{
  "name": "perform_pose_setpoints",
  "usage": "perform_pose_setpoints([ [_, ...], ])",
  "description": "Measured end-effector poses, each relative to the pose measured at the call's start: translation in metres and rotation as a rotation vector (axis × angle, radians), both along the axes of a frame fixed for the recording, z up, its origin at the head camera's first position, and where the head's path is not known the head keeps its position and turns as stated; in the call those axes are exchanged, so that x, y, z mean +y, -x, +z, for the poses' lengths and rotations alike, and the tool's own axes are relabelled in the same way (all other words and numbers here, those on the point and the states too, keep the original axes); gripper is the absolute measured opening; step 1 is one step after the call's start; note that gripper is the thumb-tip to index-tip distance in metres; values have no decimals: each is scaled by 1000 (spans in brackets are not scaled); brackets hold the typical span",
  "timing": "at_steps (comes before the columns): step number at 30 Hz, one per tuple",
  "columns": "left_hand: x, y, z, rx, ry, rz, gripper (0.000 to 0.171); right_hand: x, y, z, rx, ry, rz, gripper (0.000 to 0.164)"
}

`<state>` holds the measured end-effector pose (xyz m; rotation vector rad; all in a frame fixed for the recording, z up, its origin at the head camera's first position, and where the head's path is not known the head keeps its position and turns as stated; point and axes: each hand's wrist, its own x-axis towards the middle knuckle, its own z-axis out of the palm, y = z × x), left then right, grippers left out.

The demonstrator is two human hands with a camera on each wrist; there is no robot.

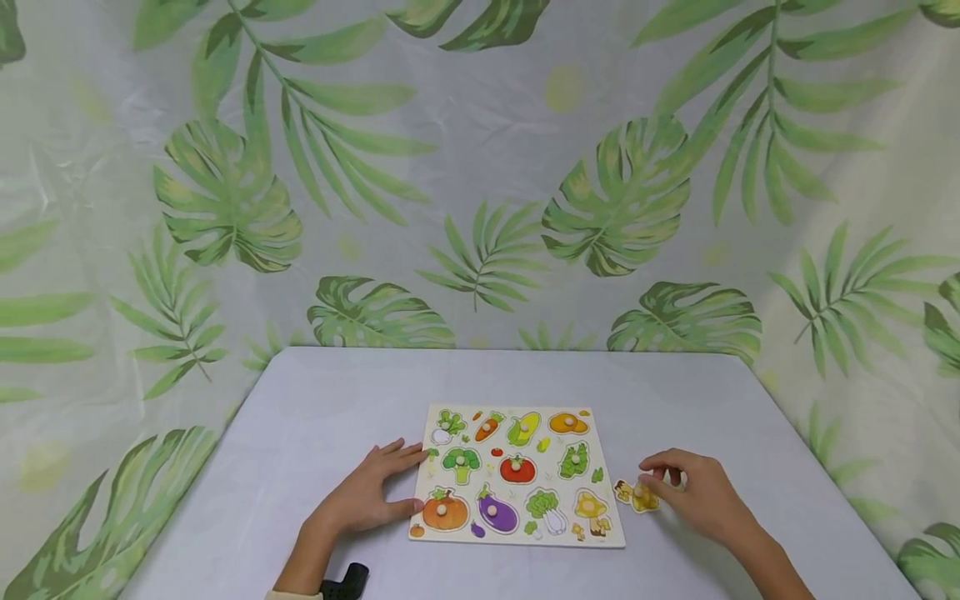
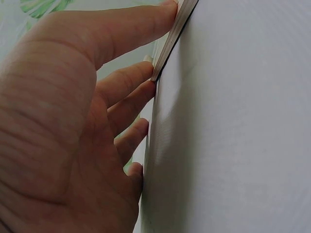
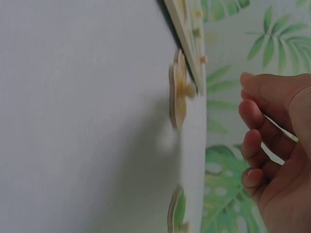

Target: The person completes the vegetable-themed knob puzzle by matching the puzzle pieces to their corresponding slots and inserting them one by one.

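A wooden vegetable puzzle board (image 1: 480,535) lies flat on the table. My left hand (image 1: 367,492) is spread at its left side, with thumb and fingertips touching the edge; the left wrist view shows the fingers (image 2: 127,85) against that edge. Just right of the board rests a yellow mushroom puzzle piece (image 1: 624,492) with a knob, also seen edge-on in the right wrist view. Above it hovers my right hand (image 1: 693,492), fingers loosely bent and holding nothing. In the right wrist view, a gap separates this hand (image 3: 277,141) from the mushroom piece (image 3: 178,92).
A green knobbed piece (image 3: 178,211) stands out at the bottom of the right wrist view; the right hand seems to hide it from the head view. Knobbed pieces such as the tomato (image 1: 517,471) and eggplant (image 1: 498,517) sit in the board. A leaf-patterned curtain (image 1: 480,167) hangs behind the table.
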<state>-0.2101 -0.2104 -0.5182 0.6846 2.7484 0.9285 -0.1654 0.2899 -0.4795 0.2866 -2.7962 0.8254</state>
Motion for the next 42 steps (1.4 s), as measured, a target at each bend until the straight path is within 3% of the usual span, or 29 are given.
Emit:
perform_pose_setpoints([
  [12,-2,-3,-1,-11,3,0,74,66,-8,-12,97,-14,-20,15],
  [18,-1,-3,0,-4,0,1,74,86,-10,-14,93,-44,-46,15],
  [33,-1,1,-3,-2,15,1,74,100,-18,-24,17,-44,-34,15],
  [42,0,1,-2,1,13,4,74,99,-21,-28,48,-18,-26,17],
])
